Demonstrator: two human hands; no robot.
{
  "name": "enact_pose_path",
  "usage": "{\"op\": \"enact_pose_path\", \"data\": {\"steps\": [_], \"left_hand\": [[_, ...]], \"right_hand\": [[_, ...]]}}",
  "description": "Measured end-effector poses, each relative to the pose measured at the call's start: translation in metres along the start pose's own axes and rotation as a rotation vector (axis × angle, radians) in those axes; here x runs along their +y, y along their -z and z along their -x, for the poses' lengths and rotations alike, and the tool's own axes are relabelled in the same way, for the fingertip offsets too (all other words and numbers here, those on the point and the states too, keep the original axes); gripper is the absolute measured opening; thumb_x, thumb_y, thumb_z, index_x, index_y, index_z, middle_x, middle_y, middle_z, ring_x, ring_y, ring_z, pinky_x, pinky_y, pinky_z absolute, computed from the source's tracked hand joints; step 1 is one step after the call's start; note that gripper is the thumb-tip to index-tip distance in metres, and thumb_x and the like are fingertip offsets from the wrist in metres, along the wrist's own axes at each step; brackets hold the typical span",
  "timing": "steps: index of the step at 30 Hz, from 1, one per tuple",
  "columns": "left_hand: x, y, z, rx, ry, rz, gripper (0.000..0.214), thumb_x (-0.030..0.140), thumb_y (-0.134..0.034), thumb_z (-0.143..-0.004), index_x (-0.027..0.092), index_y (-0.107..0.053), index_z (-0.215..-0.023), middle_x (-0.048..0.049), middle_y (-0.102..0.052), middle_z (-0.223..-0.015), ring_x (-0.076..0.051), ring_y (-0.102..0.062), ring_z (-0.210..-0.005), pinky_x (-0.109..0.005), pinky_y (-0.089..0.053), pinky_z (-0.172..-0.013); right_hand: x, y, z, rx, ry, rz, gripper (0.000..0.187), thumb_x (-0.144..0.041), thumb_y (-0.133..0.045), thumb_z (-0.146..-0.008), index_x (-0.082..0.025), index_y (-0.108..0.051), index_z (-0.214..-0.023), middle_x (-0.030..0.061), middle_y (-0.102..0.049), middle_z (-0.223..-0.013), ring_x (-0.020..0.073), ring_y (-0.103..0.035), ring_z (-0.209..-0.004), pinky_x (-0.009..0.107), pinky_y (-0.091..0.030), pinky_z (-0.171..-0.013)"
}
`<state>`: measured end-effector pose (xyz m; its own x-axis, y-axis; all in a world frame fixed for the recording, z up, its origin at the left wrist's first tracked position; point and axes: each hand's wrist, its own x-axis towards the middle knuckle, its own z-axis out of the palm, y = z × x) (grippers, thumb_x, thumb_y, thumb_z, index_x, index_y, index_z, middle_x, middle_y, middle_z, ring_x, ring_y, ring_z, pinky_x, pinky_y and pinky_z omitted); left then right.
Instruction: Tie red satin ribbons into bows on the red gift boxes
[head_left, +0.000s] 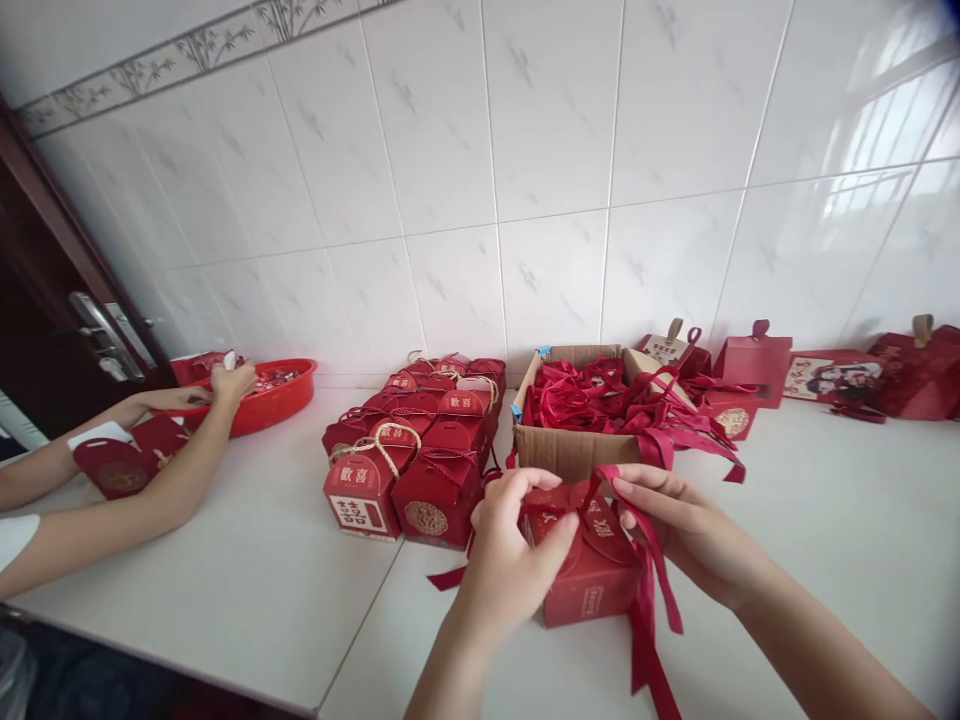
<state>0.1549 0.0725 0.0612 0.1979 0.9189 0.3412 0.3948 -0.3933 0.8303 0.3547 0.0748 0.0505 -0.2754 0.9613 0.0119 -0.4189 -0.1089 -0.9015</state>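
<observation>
A red paper gift box [592,590] with gold lettering stands on the white counter in front of me. My left hand [514,555] is closed around the box's left side and top, its thumb lying over the flap; part of its grip is hidden. Between the thumb and fingers of my right hand [671,520] is a dark red ribbon [646,655], pinched just above the box's top right. Its loose ends hang down beside the box onto the counter. Another ribbon end [448,578] sticks out to the left of my left hand.
A cardboard carton [570,450] of red ribbons stands right behind the box. Rows of closed red boxes [427,480] are to its left. More boxes [757,360] line the wall at right. At left, another person's hands [229,380] work over a red basin [292,395].
</observation>
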Motion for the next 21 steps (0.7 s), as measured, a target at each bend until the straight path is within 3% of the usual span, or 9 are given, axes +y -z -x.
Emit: {"op": "enact_pose_path", "data": {"steps": [2, 5, 14, 21], "left_hand": [[0.007, -0.001, -0.009, -0.008, 0.019, 0.104, 0.023, 0.04, -0.059, -0.085, 0.023, -0.06, -0.1, -0.007, -0.063, -0.11, -0.024, -0.055, -0.11, -0.038, -0.039, -0.098], [0.015, -0.002, -0.022, -0.028, 0.028, 0.144, 0.031, 0.049, -0.057, -0.085, 0.022, -0.061, -0.098, -0.0071, -0.066, -0.106, -0.024, -0.057, -0.107, -0.037, -0.041, -0.095], [0.023, -0.007, -0.038, -0.077, -0.04, 0.083, 0.024, 0.043, -0.066, -0.079, 0.021, -0.069, -0.089, -0.0049, -0.072, -0.091, -0.022, -0.065, -0.089, -0.034, -0.05, -0.082], [0.013, -0.001, -0.039, -0.141, 0.039, 0.171, 0.022, 0.038, -0.065, -0.081, 0.019, -0.073, -0.09, -0.0061, -0.075, -0.092, -0.023, -0.069, -0.088, -0.033, -0.053, -0.078]], "right_hand": [[0.002, -0.002, 0.0, 0.044, 0.054, 0.038, 0.02, -0.032, -0.073, -0.079, -0.02, -0.071, -0.095, -0.0003, -0.064, -0.068, 0.0094, -0.058, -0.063, 0.02, -0.048, -0.063], [0.003, -0.003, 0.001, 0.034, 0.124, 0.12, 0.025, -0.034, -0.074, -0.078, -0.021, -0.07, -0.1, 0.0019, -0.067, -0.077, 0.013, -0.06, -0.072, 0.025, -0.049, -0.07], [0.003, -0.012, 0.001, -0.034, 0.226, 0.284, 0.029, -0.034, -0.068, -0.083, -0.024, -0.067, -0.11, -0.0012, -0.061, -0.075, 0.0122, -0.056, -0.072, 0.027, -0.047, -0.07], [0.007, -0.008, 0.002, -0.018, 0.24, 0.365, 0.031, -0.037, -0.066, -0.084, -0.022, -0.067, -0.111, 0.0017, -0.063, -0.079, 0.0143, -0.058, -0.074, 0.029, -0.048, -0.07]]}}
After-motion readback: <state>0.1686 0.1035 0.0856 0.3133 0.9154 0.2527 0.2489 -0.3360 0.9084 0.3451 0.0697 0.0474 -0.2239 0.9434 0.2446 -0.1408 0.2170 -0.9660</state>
